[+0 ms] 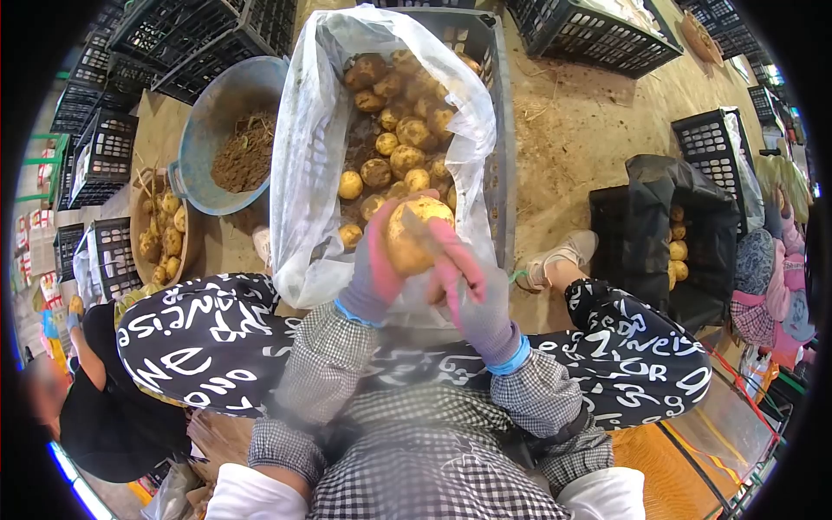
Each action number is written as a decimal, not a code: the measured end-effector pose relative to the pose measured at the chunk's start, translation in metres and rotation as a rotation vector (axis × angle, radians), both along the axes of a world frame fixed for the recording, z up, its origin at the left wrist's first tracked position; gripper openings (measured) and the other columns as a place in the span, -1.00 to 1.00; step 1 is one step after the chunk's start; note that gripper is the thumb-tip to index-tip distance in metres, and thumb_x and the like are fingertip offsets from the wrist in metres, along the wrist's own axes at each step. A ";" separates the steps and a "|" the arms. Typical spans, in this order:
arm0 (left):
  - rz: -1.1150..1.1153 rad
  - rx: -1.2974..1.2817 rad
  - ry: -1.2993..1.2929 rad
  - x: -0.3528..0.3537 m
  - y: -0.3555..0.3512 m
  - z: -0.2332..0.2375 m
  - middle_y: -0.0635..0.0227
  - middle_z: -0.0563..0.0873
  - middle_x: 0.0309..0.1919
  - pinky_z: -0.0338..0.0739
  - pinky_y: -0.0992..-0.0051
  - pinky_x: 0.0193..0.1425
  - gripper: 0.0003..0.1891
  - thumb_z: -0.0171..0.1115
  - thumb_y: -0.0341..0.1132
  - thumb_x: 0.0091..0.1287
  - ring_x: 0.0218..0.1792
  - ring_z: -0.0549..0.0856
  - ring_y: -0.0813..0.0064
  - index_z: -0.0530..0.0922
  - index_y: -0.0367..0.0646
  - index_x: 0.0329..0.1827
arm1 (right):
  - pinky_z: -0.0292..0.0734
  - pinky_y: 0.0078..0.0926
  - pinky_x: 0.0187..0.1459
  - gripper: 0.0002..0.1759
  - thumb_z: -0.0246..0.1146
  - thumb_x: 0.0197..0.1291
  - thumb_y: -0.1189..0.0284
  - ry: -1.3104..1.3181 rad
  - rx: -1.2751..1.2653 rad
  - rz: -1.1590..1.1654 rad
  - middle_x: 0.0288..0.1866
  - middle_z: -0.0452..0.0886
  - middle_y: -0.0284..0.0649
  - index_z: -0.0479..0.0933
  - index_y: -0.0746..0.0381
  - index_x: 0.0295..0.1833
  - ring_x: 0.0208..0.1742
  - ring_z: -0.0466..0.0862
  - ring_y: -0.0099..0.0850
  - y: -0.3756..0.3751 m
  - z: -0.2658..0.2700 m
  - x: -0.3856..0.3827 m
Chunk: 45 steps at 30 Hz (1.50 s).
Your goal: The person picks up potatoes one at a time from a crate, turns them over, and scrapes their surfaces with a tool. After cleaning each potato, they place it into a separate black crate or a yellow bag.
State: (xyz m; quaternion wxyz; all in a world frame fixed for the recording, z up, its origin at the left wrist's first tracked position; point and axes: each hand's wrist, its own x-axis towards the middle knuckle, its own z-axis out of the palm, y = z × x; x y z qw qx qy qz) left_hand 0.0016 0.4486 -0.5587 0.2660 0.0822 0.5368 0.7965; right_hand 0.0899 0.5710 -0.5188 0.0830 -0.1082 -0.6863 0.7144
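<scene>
In the head view a large potato (409,246), yellow with brown soil on it, is held up over the near end of a plastic-lined crate. My left hand (378,264), in a pink and grey glove, wraps round its left side. From the right, my gloved right hand (470,290) presses its fingers against the same potato, the other fingers curled in. A dark grey patch shows on the potato by the right fingertips; I cannot tell whether it is soil or a small tool. Below lie several soil-covered potatoes (407,159) inside the clear plastic liner (305,165) of the crate (501,113).
Left of the crate stands a blue basin (192,165) with soil (245,156), and a basket (139,227) of potatoes. At right is a crate lined with black plastic (652,186), holding potatoes (678,247). More black crates (598,39) stand around. Other people sit at both sides.
</scene>
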 end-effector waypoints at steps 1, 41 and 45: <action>-0.012 0.056 -0.160 -0.002 -0.001 0.003 0.13 0.62 0.18 0.56 0.40 0.28 -0.57 -0.17 -0.20 0.61 0.13 0.66 0.39 0.45 -0.35 0.30 | 0.48 -0.70 -0.42 -0.51 0.04 0.51 0.46 -0.007 -0.018 -0.023 -0.47 0.60 -0.30 0.30 0.38 0.47 -0.52 0.54 -0.63 0.001 -0.002 -0.001; -0.146 -0.050 0.134 -0.005 0.011 0.046 0.18 0.47 0.36 0.20 0.40 0.51 -0.50 0.21 -0.15 0.48 0.43 0.38 0.39 0.48 -0.31 0.35 | 0.44 -0.24 0.37 -0.21 0.28 0.11 0.63 -0.147 -0.639 -0.009 0.36 0.43 -0.07 0.19 0.30 0.49 0.35 0.51 -0.25 0.043 0.008 -0.009; -0.033 -0.119 0.127 -0.045 0.018 0.034 0.22 0.56 0.27 0.40 0.47 0.33 -0.55 0.19 -0.20 0.47 0.22 0.56 0.47 0.50 -0.21 0.34 | 0.70 -0.36 0.01 -0.36 0.15 0.39 -0.05 -0.071 -0.495 -0.339 0.21 0.57 -0.17 0.40 0.23 0.32 0.16 0.64 -0.30 0.080 -0.003 -0.005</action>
